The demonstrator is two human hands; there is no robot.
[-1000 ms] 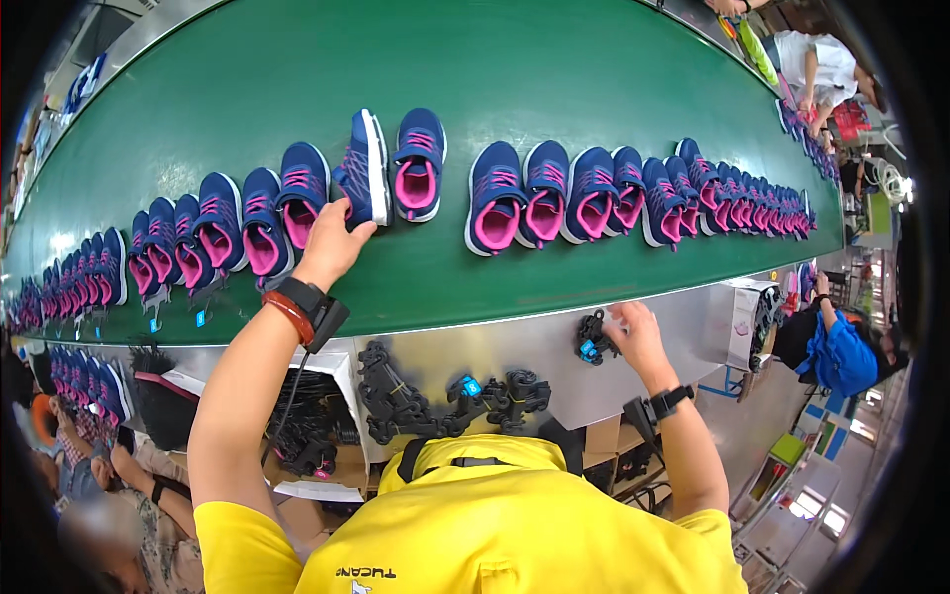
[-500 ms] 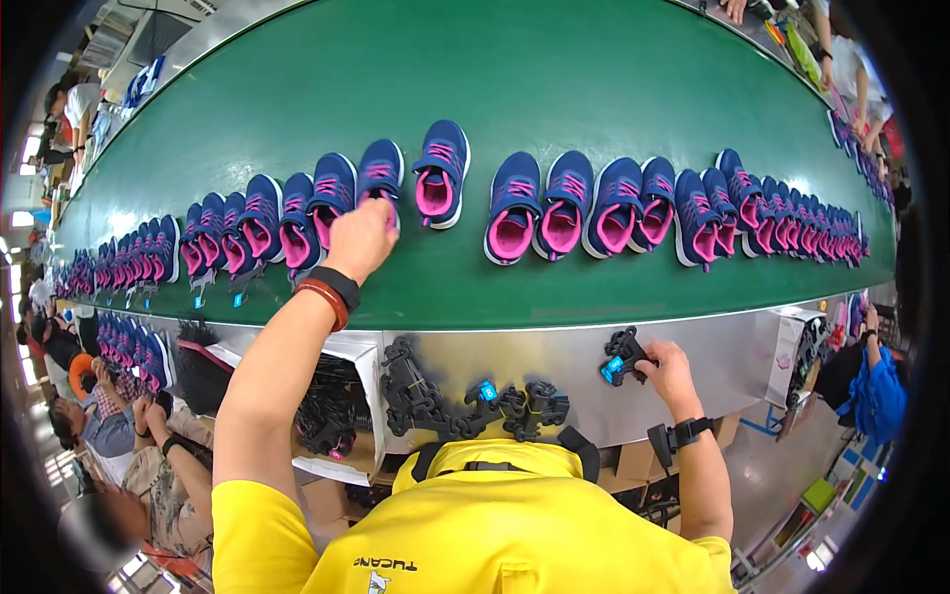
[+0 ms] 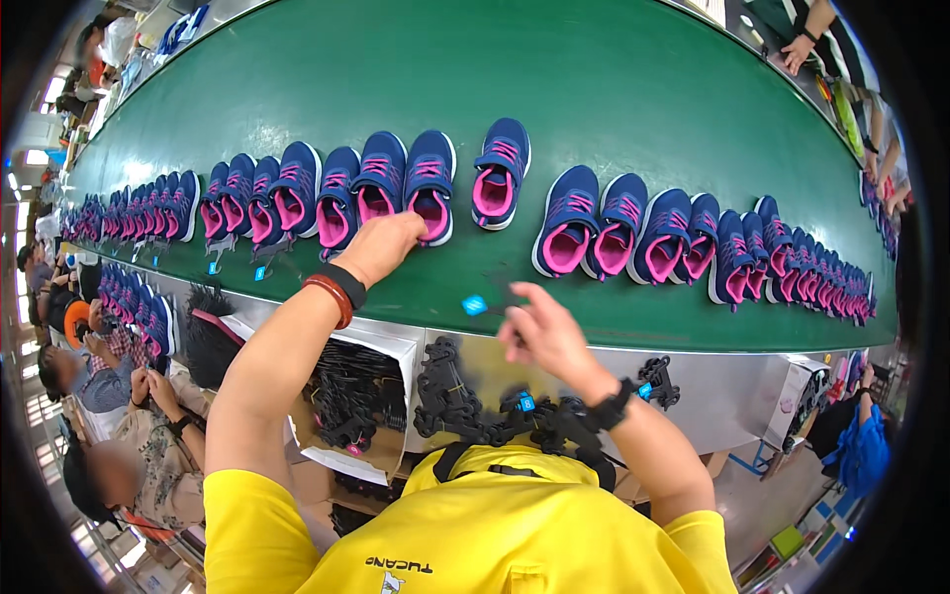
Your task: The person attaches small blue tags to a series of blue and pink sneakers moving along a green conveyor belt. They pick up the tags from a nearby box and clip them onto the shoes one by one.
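My left hand (image 3: 386, 246) is closed on the heel of a navy sneaker (image 3: 429, 178) with pink laces and pink lining, which stands on the green belt. Held in the fingers of my right hand (image 3: 546, 337), over the belt's near edge, is a small black plastic shoe hanger with a blue tag (image 3: 475, 305); motion blurs its dark part. A single sneaker (image 3: 500, 168) stands just to the right of the gripped one. More matching sneakers (image 3: 599, 223) line the belt on both sides, toes pointing away from me.
On the metal ledge in front of me lie black hangers (image 3: 445, 391), with another hanger (image 3: 657, 382) farther right. An open carton (image 3: 356, 396) of black hangers stands at the left. Several people work along the belt, including a person (image 3: 148, 450) at the lower left.
My right hand has come up and left from the metal ledge to the belt with the hanger. My left hand stays at the same sneaker's heel, while the whole view has shifted.
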